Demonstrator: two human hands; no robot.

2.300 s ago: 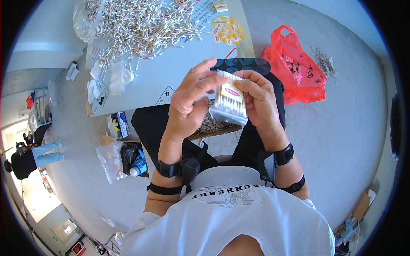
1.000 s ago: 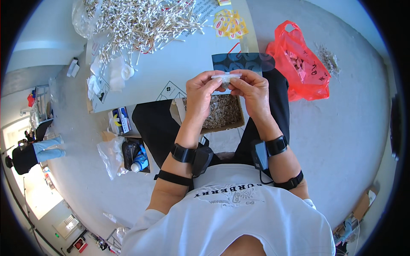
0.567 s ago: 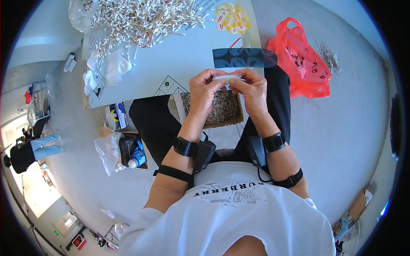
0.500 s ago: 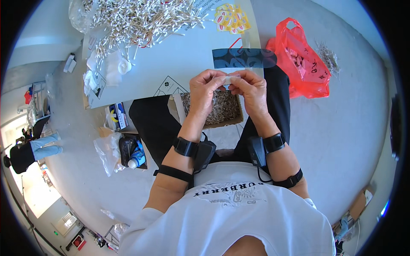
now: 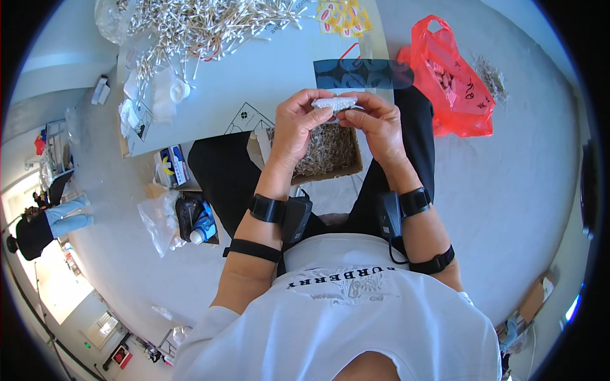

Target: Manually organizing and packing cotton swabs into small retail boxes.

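Observation:
Both my hands meet over the table's near edge, closed on a small bundle of cotton swabs [image 5: 333,103] whose bumpy white tips face up. My left hand [image 5: 298,124] pinches its left end between thumb and fingers. The right end is gripped by my right hand [image 5: 375,120], thumb and fingers pressed together. Just below the hands, between my knees, stands an open cardboard box [image 5: 330,180] full of thin brownish pieces. A big heap of loose cotton swabs [image 5: 197,32] covers the far left of the table [image 5: 216,95].
Yellow-and-white packets [image 5: 343,18] lie at the table's far right, a dark translucent sheet [image 5: 362,74] nearer me. White rolled material [image 5: 168,95] sits at left. A red plastic bag [image 5: 451,82] stands on the floor at right. A box of bottles [image 5: 197,222] is at lower left.
The bundle has turned up between my fingers, so its white bumpy side now shows. Both hands have shifted slightly farther away and spread a little apart.

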